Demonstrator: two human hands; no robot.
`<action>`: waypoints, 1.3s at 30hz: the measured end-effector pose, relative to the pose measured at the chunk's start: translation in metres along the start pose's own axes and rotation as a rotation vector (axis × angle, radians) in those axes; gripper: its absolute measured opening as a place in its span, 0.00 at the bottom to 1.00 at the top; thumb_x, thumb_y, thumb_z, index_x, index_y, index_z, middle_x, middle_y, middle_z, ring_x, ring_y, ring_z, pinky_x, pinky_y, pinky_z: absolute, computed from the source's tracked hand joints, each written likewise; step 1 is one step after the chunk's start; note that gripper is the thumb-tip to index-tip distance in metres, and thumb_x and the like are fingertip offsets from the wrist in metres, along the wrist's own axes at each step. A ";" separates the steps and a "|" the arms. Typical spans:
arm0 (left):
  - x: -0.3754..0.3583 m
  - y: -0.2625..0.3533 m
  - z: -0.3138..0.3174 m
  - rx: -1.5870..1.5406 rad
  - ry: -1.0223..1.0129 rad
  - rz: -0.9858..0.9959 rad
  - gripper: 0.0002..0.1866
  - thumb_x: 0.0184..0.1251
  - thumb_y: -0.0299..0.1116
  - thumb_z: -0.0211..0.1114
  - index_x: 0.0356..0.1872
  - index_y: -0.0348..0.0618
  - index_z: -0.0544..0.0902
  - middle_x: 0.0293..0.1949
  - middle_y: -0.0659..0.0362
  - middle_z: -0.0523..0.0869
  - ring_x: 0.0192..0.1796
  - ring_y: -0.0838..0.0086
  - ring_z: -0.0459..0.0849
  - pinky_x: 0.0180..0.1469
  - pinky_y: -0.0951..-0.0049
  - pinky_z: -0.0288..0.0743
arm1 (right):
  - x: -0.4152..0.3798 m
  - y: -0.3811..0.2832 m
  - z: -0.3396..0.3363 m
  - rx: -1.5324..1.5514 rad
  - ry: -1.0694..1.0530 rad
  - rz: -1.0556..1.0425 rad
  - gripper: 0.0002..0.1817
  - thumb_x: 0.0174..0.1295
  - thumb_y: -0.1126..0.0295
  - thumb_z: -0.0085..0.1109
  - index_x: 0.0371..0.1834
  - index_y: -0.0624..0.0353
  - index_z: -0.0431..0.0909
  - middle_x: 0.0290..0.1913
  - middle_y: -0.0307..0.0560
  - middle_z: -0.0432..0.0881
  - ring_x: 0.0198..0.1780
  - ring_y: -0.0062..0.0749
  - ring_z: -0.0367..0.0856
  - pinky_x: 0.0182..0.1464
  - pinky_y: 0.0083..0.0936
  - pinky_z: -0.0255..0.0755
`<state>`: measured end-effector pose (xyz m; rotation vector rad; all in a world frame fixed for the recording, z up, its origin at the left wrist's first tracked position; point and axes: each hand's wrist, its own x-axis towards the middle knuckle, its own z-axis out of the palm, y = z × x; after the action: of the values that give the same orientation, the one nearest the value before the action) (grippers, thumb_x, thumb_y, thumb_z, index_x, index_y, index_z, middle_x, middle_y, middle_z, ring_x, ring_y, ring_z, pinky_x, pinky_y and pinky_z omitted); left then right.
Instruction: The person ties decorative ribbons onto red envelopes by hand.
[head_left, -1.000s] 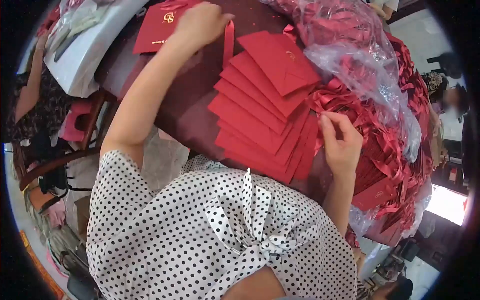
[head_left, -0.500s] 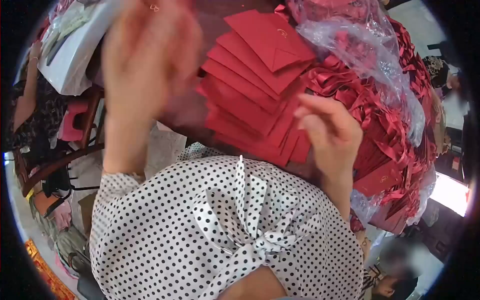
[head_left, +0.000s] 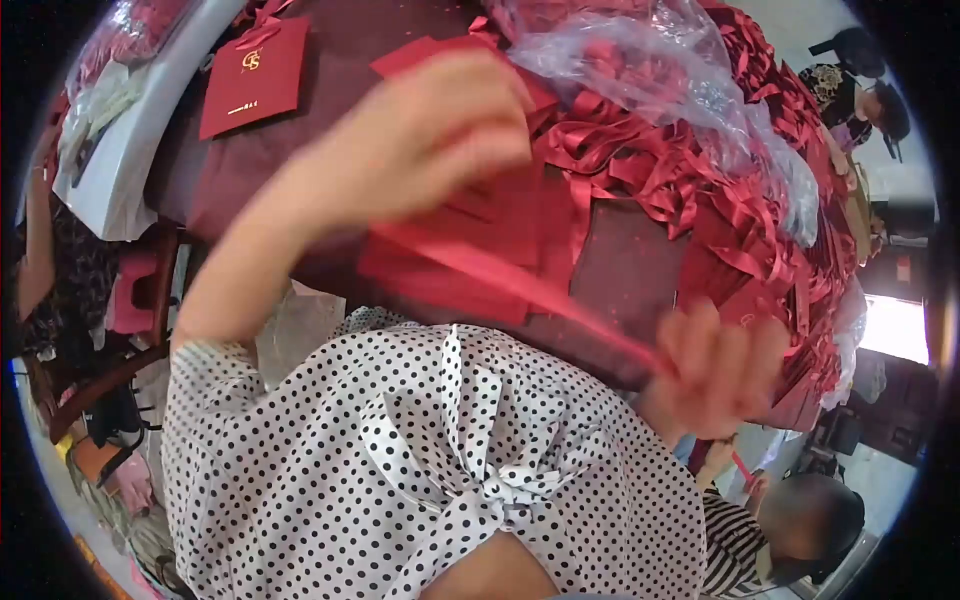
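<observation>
My right hand (head_left: pixel 715 370), partly blurred, is closed on one end of a red ribbon (head_left: pixel 540 290). The ribbon runs stretched up and left across a spread stack of red paper pieces (head_left: pixel 450 265). Over that stack is my left hand (head_left: pixel 450 130), its fingers smeared by motion; I cannot tell what they hold. At the upper left of the table lies a flat red paper bag (head_left: pixel 258 75) with a gold emblem and a ribbon at its top edge.
A heap of red ribbons (head_left: pixel 650 160) covers the table's right side, with clear plastic wrap (head_left: pixel 640 60) over it. A white container (head_left: pixel 135 140) stands at the left. Beyond the table are a wooden chair (head_left: pixel 110 370) and a person in stripes (head_left: pixel 735 540).
My left hand has moved right from the upper left to over the stack. My right hand has gone down and right, and a ribbon is now in it. The flat red bag shows at upper left.
</observation>
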<state>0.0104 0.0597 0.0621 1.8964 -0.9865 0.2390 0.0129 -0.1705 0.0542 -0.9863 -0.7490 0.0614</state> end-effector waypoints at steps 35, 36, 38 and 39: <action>-0.038 -0.035 0.025 0.585 0.231 -0.470 0.14 0.50 0.32 0.72 0.38 0.43 0.79 0.36 0.59 0.77 0.43 0.64 0.75 0.46 0.64 0.65 | 0.003 0.049 -0.015 -0.937 -0.191 0.271 0.07 0.59 0.74 0.64 0.39 0.62 0.83 0.41 0.43 0.82 0.31 0.17 0.76 0.31 0.15 0.68; -0.035 -0.034 0.023 0.629 0.200 -0.434 0.14 0.50 0.32 0.72 0.37 0.43 0.78 0.37 0.59 0.77 0.43 0.64 0.75 0.47 0.64 0.64 | 0.001 0.051 -0.015 -0.951 -0.213 0.254 0.07 0.59 0.74 0.64 0.40 0.62 0.84 0.38 0.43 0.83 0.31 0.18 0.76 0.30 0.15 0.68; -0.031 -0.036 0.017 0.611 0.171 -0.420 0.13 0.50 0.30 0.71 0.35 0.42 0.77 0.36 0.57 0.77 0.42 0.60 0.74 0.46 0.64 0.65 | 0.000 0.056 -0.016 -0.944 -0.201 0.261 0.07 0.59 0.74 0.64 0.39 0.62 0.83 0.37 0.43 0.83 0.30 0.18 0.76 0.30 0.15 0.68; -0.027 -0.036 0.011 0.494 0.089 -0.465 0.13 0.51 0.29 0.70 0.36 0.40 0.76 0.35 0.55 0.77 0.42 0.59 0.74 0.46 0.65 0.67 | -0.001 0.057 -0.016 -0.938 -0.183 0.262 0.07 0.58 0.74 0.64 0.39 0.62 0.83 0.35 0.44 0.83 0.29 0.18 0.77 0.30 0.15 0.68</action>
<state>0.0159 0.0727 0.0180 2.4785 -0.4217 0.3063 0.0381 -0.1503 0.0046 -1.9924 -0.8201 0.0248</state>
